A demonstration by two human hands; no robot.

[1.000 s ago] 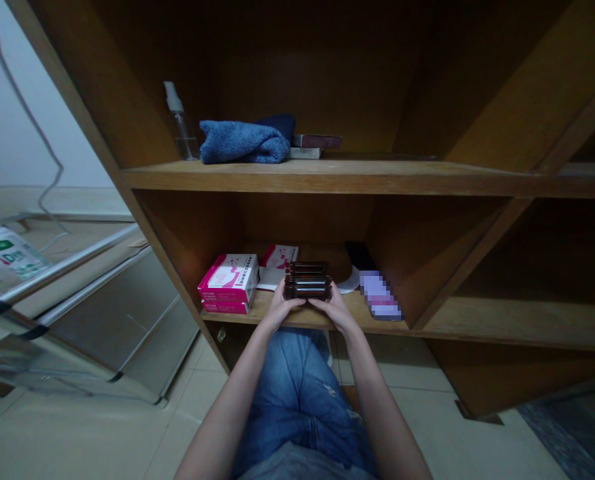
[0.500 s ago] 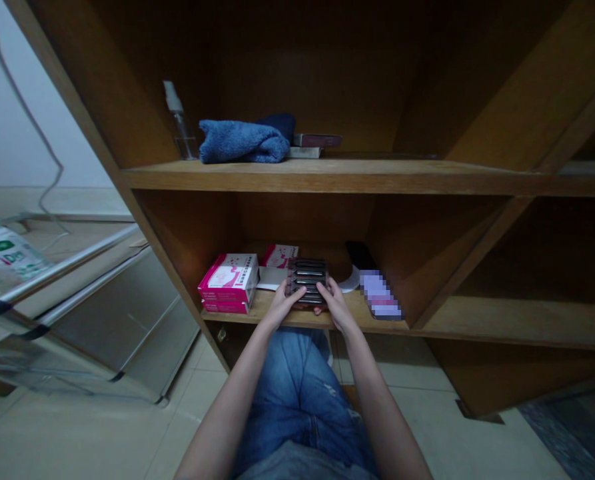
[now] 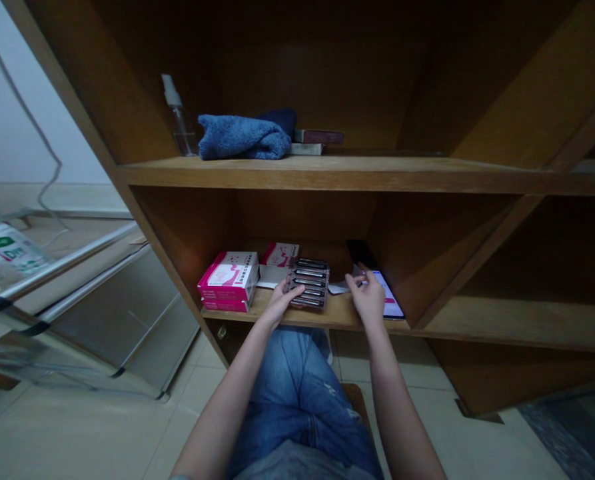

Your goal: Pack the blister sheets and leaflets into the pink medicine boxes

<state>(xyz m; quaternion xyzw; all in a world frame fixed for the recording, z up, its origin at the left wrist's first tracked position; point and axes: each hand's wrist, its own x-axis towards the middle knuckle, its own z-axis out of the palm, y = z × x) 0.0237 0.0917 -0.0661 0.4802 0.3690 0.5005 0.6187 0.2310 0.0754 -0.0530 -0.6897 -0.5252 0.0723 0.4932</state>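
My left hand [image 3: 278,303] grips the left side of a clear plastic tray of dark vials [image 3: 310,283], thumb on top. The tray is tilted above the front of the lower shelf. To its right, my right hand [image 3: 370,300] has its thumb and fingers drawn together at a sheet of white paper [image 3: 338,288]. The hand hides part of that sheet. Just beyond my right hand lies a phone with a lit screen [image 3: 391,303], partly covered by the hand.
Pink-and-white boxes [image 3: 230,280] are stacked at the lower shelf's left, and another pink box [image 3: 281,254] lies behind the tray. On the upper shelf [image 3: 377,175] are a spray bottle [image 3: 181,123], a blue towel [image 3: 244,137] and small flat boxes [image 3: 320,137]. A metal-framed rack [image 3: 102,313] stands left.
My right hand has let go of the vial tray and moved right to the white paper beside the phone. My left hand keeps the tray, now alone.
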